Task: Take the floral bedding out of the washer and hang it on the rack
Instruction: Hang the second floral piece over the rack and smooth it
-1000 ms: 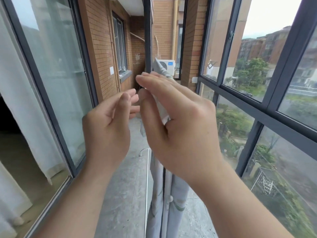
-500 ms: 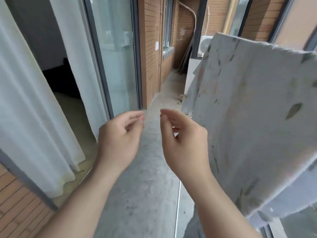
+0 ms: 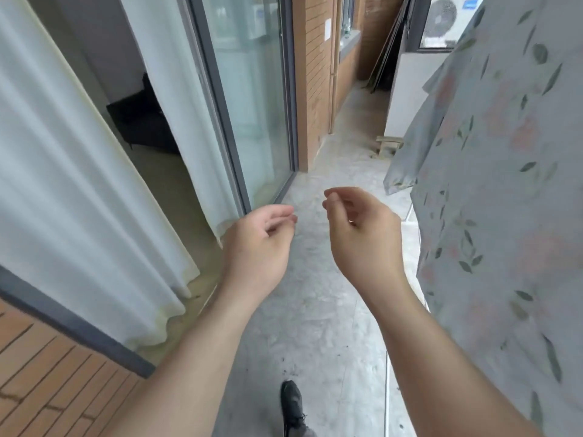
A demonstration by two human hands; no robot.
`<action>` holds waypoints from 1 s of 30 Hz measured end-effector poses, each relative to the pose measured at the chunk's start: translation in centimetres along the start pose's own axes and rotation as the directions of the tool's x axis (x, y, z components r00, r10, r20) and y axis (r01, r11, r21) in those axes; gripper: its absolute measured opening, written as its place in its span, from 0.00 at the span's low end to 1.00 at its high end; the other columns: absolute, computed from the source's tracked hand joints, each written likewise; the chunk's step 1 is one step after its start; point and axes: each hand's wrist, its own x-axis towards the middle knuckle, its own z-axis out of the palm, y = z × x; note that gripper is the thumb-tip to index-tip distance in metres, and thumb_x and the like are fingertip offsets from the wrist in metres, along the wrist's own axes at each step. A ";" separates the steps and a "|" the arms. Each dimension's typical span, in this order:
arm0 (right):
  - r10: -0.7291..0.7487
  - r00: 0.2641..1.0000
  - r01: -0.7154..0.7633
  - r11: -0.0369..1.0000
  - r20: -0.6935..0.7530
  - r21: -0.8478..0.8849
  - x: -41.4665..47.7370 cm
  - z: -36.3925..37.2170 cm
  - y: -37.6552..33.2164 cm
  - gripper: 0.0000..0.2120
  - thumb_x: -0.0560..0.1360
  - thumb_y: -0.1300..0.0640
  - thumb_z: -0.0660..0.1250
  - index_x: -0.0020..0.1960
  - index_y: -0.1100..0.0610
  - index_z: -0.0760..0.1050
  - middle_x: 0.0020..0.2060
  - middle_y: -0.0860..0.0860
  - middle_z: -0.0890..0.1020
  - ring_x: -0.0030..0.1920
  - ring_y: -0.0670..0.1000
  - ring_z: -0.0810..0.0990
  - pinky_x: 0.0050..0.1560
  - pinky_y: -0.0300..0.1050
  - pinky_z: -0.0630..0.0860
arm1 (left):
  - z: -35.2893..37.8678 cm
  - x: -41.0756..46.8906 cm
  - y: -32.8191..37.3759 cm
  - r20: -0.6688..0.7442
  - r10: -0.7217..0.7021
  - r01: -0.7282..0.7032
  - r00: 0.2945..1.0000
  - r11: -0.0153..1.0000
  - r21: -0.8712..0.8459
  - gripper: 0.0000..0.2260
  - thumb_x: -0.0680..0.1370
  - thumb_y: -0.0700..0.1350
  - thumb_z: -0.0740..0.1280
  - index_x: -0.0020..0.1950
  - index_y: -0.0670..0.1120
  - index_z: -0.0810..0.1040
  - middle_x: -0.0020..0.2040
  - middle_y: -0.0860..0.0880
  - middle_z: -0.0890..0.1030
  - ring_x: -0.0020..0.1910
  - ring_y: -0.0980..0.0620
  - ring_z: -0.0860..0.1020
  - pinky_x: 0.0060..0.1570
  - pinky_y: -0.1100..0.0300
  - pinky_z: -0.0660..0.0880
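Observation:
The floral bedding (image 3: pixel 498 184), pale blue-grey with leaves and pink flowers, hangs down the right side of the view, spread out; what it hangs from is out of frame. My left hand (image 3: pixel 258 244) and my right hand (image 3: pixel 362 234) float in front of me over the concrete floor, both empty with loosely curled fingers. The right hand is just left of the cloth and apart from it. A thin white bar (image 3: pixel 386 389) runs along the floor beside the bedding. No washer is in view.
A sliding glass door (image 3: pixel 252 99) and white curtains (image 3: pixel 79 184) line the left side. A narrow concrete balcony floor (image 3: pixel 315 326) runs ahead past a brick wall (image 3: pixel 312 89). A white cabinet (image 3: pixel 407 96), wooden scraps and an air-conditioner unit (image 3: pixel 448 17) stand at the far end. My black shoe (image 3: pixel 291 405) is below.
A second ago my right hand pinched the cloth up at the rack; it has let go. Both hands have dropped lower and my view has turned left and down toward the floor.

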 end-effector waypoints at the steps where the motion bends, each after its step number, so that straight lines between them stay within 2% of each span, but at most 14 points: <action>1: 0.004 1.000 -0.004 1.000 -0.009 0.004 2.3 1.4 1.1 0.08 0.82 0.53 0.63 0.53 0.48 0.82 0.43 0.41 0.85 0.47 0.39 0.82 0.48 0.35 0.77 | 0.4 2.8 -0.9 0.016 0.001 -0.001 1.000 1.000 0.016 0.07 0.78 0.48 0.70 0.54 0.56 0.83 0.49 0.59 0.86 0.50 0.60 0.83 0.58 0.51 0.79; 7: 0.089 0.994 -0.090 0.996 -0.061 -0.004 17.2 6.7 5.9 0.08 0.82 0.52 0.63 0.52 0.48 0.82 0.41 0.40 0.84 0.45 0.35 0.80 0.42 0.30 0.75 | 3.8 19.5 -3.2 0.164 -0.025 0.008 0.986 0.994 0.105 0.08 0.79 0.46 0.67 0.53 0.59 0.82 0.49 0.62 0.85 0.49 0.62 0.83 0.58 0.53 0.79; 11: 0.122 0.983 -0.130 0.990 -0.140 -0.052 27.9 8.6 7.4 0.09 0.82 0.53 0.63 0.51 0.50 0.82 0.40 0.42 0.85 0.44 0.39 0.80 0.42 0.35 0.75 | 6.4 31.0 -3.2 0.231 -0.027 0.007 0.973 0.996 0.088 0.08 0.79 0.46 0.67 0.53 0.58 0.83 0.49 0.61 0.85 0.49 0.62 0.83 0.57 0.52 0.79; 15: 0.129 0.972 -0.154 0.981 -0.198 -0.115 36.1 10.0 8.9 0.09 0.82 0.52 0.63 0.50 0.50 0.82 0.39 0.41 0.84 0.44 0.40 0.80 0.44 0.42 0.78 | 9.9 40.5 -3.4 0.278 -0.018 0.015 0.960 1.000 0.014 0.09 0.79 0.43 0.67 0.52 0.56 0.83 0.47 0.61 0.85 0.48 0.61 0.83 0.57 0.53 0.80; 19: 0.125 0.952 -0.180 0.967 -0.278 -0.182 44.7 12.0 12.4 0.09 0.82 0.52 0.64 0.49 0.50 0.82 0.39 0.43 0.85 0.43 0.42 0.81 0.45 0.43 0.78 | 14.6 50.7 -5.1 0.353 -0.005 0.015 0.936 1.000 -0.027 0.10 0.79 0.41 0.67 0.52 0.56 0.82 0.47 0.62 0.85 0.47 0.61 0.83 0.56 0.53 0.80; 22: 0.136 0.924 -0.226 0.948 -0.357 -0.222 52.2 14.0 15.6 0.09 0.82 0.52 0.64 0.48 0.50 0.82 0.38 0.46 0.85 0.42 0.43 0.81 0.46 0.44 0.78 | 18.8 59.3 -6.7 0.412 0.030 -0.001 0.911 0.998 -0.071 0.11 0.79 0.39 0.67 0.51 0.54 0.83 0.47 0.59 0.86 0.47 0.59 0.84 0.56 0.52 0.80; 24: 0.130 0.905 -0.244 0.938 -0.405 -0.246 57.1 14.9 17.1 0.09 0.81 0.51 0.64 0.48 0.50 0.82 0.37 0.44 0.85 0.41 0.42 0.80 0.46 0.44 0.78 | 21.7 65.0 -7.4 0.465 0.056 -0.018 0.883 0.996 -0.087 0.12 0.78 0.38 0.67 0.50 0.55 0.83 0.46 0.59 0.85 0.46 0.57 0.84 0.55 0.50 0.80; 30: 0.123 0.797 -0.352 0.891 -0.592 -0.288 71.9 14.4 20.4 0.09 0.81 0.53 0.65 0.48 0.52 0.83 0.37 0.40 0.84 0.43 0.37 0.79 0.43 0.35 0.75 | 31.8 82.1 -4.3 0.615 0.110 -0.062 0.781 0.993 -0.098 0.13 0.76 0.38 0.67 0.46 0.56 0.84 0.43 0.60 0.85 0.45 0.57 0.84 0.51 0.48 0.81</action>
